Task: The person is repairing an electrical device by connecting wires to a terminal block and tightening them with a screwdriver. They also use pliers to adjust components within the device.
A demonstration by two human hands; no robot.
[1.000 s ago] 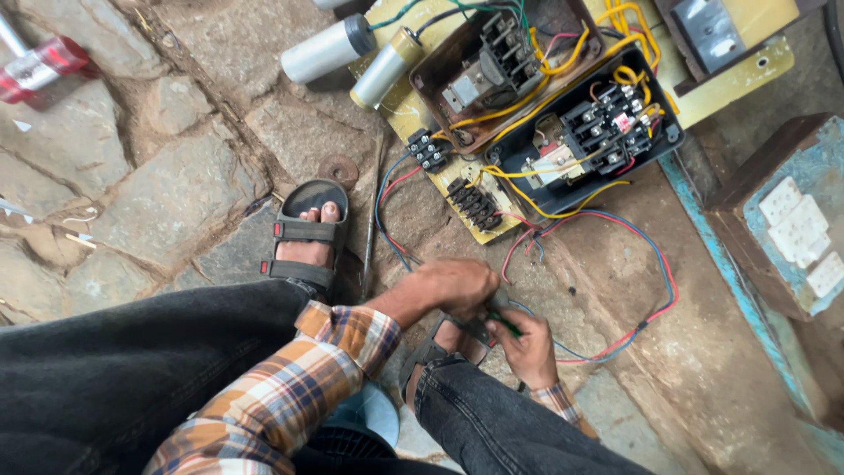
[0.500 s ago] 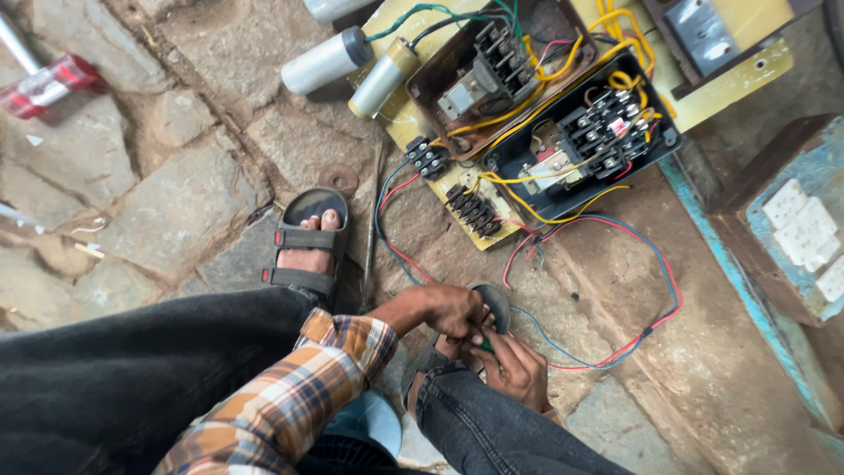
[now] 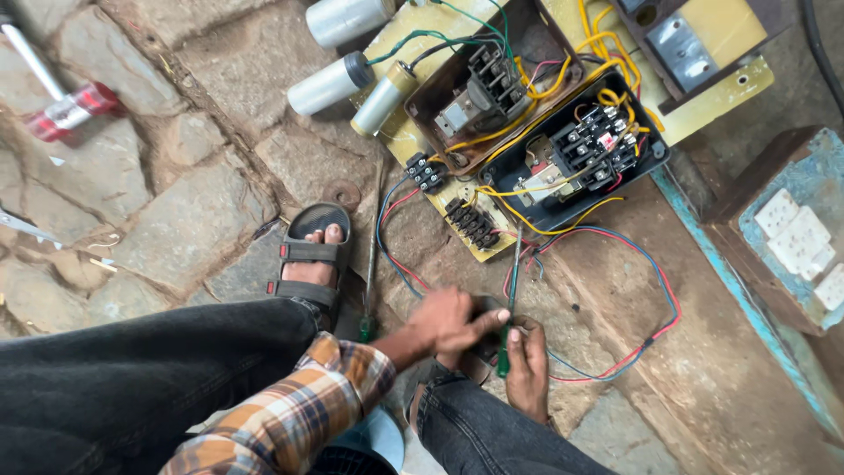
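My right hand has its fingers clamped on a green-handled screwdriver, its shaft pointing up and away from them. My left hand is curled beside it, forefinger touching the handle; whether it grips anything I cannot tell. Red and blue wires loop just right of my fingers, toward the black switch box beyond.

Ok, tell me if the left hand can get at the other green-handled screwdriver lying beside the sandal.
Probably yes. The left hand sits just right of that screwdriver, whose green handle lies on bare stone beside the sandal, with nothing covering it.
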